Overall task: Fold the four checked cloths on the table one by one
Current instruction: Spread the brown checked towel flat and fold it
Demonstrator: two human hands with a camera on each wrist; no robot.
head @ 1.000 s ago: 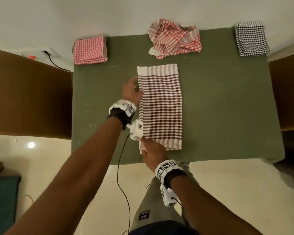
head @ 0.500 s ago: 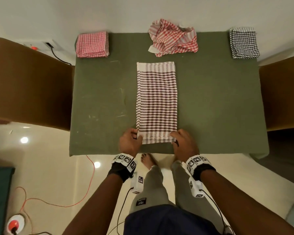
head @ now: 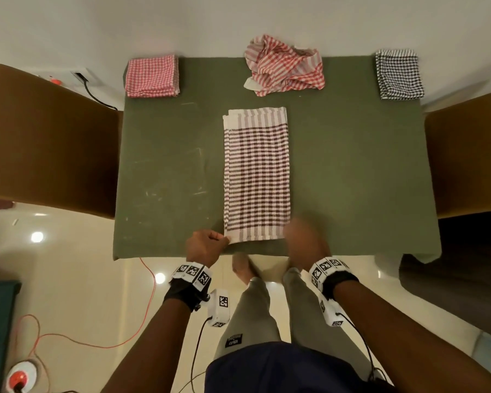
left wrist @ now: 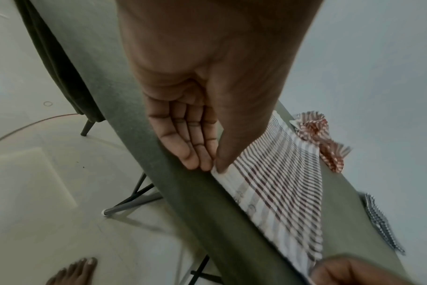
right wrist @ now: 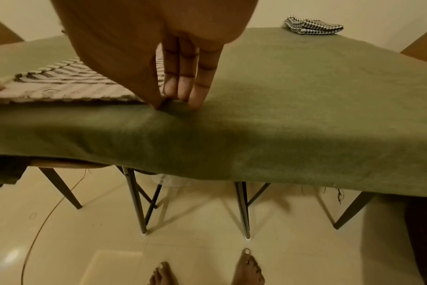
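A brown-and-white checked cloth (head: 257, 174) lies folded into a long strip down the middle of the green table (head: 352, 180). My left hand (head: 207, 245) pinches its near left corner between thumb and fingertips (left wrist: 207, 165). My right hand (head: 306, 239), blurred in the head view, is at the near right corner, with thumb and straight fingers (right wrist: 183, 96) meeting there on the table edge. A crumpled red-and-white cloth (head: 285, 66) lies at the far middle. A folded red checked cloth (head: 152, 76) sits far left and a folded black-and-white one (head: 398, 73) far right.
Brown chairs stand against the table's left side (head: 48, 137) and right side (head: 471, 157). An orange cable (head: 97, 343) loops over the floor on the left. My bare feet (right wrist: 249, 270) stand close to the table's metal legs (right wrist: 134, 192).
A second ago my left hand was on the strip's long left edge and my right at its near left corner. Both hands have since moved to the two near corners.
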